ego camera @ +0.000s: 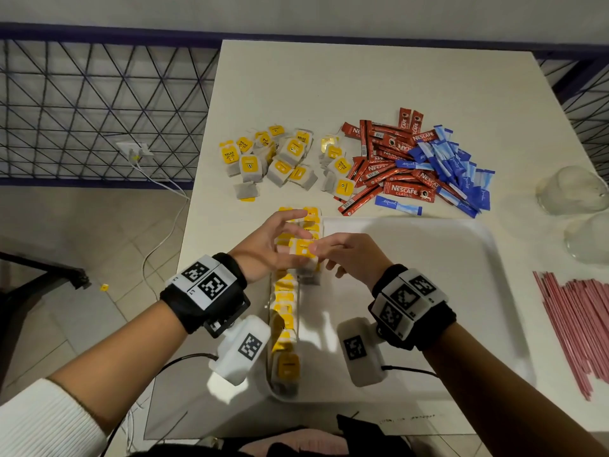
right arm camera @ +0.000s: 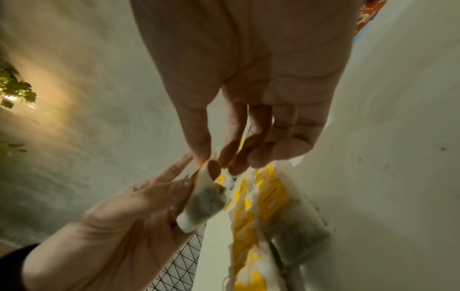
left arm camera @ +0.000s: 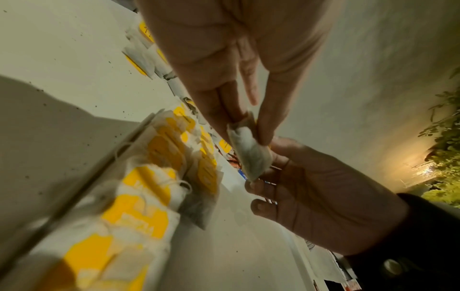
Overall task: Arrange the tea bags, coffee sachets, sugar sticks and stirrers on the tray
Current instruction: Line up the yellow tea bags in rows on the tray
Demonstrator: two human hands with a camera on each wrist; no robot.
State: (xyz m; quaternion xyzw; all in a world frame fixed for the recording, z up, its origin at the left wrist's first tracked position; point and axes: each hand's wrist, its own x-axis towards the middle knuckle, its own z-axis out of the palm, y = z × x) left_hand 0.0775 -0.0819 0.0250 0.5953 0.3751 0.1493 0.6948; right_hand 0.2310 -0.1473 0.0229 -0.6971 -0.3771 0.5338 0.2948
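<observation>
The white table [ego camera: 329, 94] lay bare along its far half. The white tray [ego camera: 445, 275] sat at its near edge, most of its floor open to the right of a row of tea bags [ego camera: 286, 311] lined along the tray's left wall. Beyond the tray's far rim lay the loose tea bags [ego camera: 280, 159], then the red coffee sachets [ego camera: 392, 166] and blue sugar sticks [ego camera: 454, 166]; the pink stirrers [ego camera: 580, 321] lay off the tray's right edge.

Both hands met above the row. The left hand [ego camera: 263, 249] pinched one tea bag [ego camera: 303, 250] between thumb and fingers, the other fingers spread; the right hand [ego camera: 349, 255] nipped the same bag's top with thumb and forefinger, the rest loosely curled.

The left wrist view showed the bag [left arm camera: 250, 153] hanging clear of the tray, which the head view hid.
</observation>
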